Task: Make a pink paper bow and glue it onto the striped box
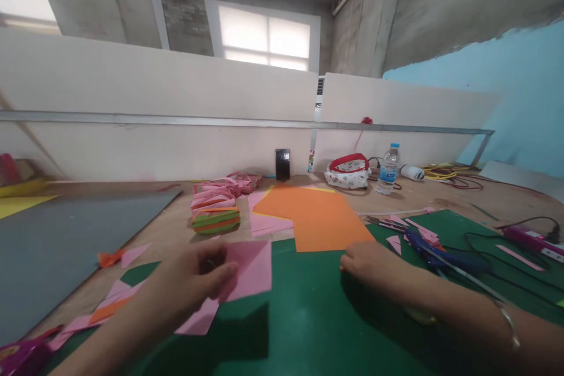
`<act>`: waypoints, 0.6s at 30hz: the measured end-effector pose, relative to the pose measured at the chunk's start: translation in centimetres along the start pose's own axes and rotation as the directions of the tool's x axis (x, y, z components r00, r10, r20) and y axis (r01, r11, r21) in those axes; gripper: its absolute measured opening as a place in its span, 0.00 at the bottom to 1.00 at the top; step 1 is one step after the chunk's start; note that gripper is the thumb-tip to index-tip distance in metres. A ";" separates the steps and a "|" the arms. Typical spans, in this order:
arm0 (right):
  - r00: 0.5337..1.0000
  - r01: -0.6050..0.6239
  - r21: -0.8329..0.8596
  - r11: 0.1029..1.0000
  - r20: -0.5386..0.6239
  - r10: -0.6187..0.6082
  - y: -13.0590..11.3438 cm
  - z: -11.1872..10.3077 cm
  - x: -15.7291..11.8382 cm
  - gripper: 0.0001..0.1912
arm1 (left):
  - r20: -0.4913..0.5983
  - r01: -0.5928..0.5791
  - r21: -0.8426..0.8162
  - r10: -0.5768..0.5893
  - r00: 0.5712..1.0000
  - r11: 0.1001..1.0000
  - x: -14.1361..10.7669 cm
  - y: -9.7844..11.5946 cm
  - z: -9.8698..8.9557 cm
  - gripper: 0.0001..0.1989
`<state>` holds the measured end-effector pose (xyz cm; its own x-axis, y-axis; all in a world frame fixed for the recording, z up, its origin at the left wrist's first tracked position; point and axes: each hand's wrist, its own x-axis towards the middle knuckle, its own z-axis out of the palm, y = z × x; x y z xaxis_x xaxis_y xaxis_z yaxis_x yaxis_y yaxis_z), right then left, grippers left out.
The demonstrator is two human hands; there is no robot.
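My left hand (207, 273) pinches a pink square of paper (253, 270) between thumb and fingers, raised above the green cutting mat (304, 329); a shadow falls on the mat below it. Another pink paper piece (198, 318) lies under that hand. To the right, my right hand (363, 267) is closed over the mat, with its fingers curled. A tiny orange spot shows at its fingertips, but what they hold, if anything, is hidden. Just beyond both hands, a large orange sheet (328, 220) lies over yellow and pink paper (267, 224).
A blue glue gun (440, 252) with its cord and pink scraps lie at right. At the back stand a phone (282, 164), a white pouch (348, 173) and a water bottle (388, 170). A striped green case (215, 220) and a grey board (88, 247) are at left.
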<state>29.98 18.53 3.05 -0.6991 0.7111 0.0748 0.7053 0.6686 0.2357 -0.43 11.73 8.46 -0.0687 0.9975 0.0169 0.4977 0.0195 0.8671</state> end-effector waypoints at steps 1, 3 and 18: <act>0.998 -0.057 -0.017 0.998 -0.022 0.057 0.8 -0.5 0.5 0.11 | 0.092 -0.026 0.047 0.021 0.995 0.999 0.4 0.2 0.7 0.10; 0.987 -0.142 -0.026 0.989 -0.076 0.140 1.7 -2.0 1.2 0.13 | 0.213 -0.060 0.076 0.043 0.976 0.995 1.3 0.2 2.1 0.08; 0.984 -0.090 0.937 0.339 0.032 0.174 -5.1 -2.2 3.0 0.03 | 0.211 -0.030 -0.043 0.038 0.977 0.999 0.9 -0.4 6.5 0.13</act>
<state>24.01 16.81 4.25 -0.5618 0.8230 0.0841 0.4120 0.3664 -0.8343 4.94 13.05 4.87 0.1340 0.9894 -0.0553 0.4621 -0.0130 0.8867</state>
